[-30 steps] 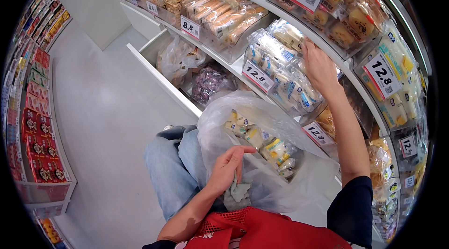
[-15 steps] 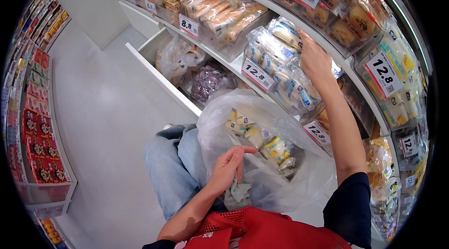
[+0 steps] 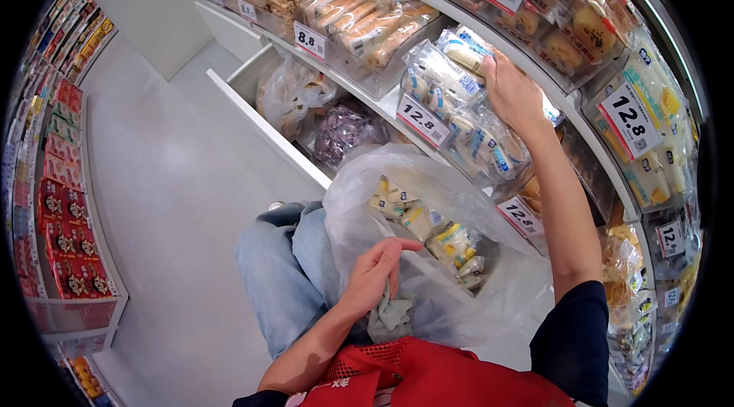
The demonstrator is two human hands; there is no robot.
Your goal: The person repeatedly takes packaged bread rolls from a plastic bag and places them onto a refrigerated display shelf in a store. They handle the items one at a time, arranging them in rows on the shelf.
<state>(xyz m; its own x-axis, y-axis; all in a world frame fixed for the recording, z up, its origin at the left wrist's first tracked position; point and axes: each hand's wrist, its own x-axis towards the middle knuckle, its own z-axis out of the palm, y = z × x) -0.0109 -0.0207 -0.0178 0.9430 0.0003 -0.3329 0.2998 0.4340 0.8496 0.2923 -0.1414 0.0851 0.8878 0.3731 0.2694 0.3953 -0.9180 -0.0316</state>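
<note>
My right hand [image 3: 516,97] reaches into a clear shelf bin of wrapped white bread packs [image 3: 478,128] with blue print. Its thumb presses on the uppermost bread pack [image 3: 465,49], and the other fingers are mostly hidden behind the hand. Low in front of me, my left hand [image 3: 372,277] is curled over a grey cloth [image 3: 391,319], its index finger pointing right. Beside that hand a large translucent plastic bag [image 3: 355,185] gapes wide, with several yellow-and-white wrapped breads [image 3: 451,245] inside.
An open white drawer [image 3: 264,128] under the shelf contains a bag of brown bread [image 3: 290,93] and purple packs [image 3: 345,133]. Further bins hold long bread rolls [image 3: 367,17] and round pastries [image 3: 589,28]. Across the aisle stands a shelf of red packages [image 3: 73,250].
My right hand has shifted slightly at the upper bread pack, and its thumb now shows against the wrapper. The left hand and the bag look unchanged.
</note>
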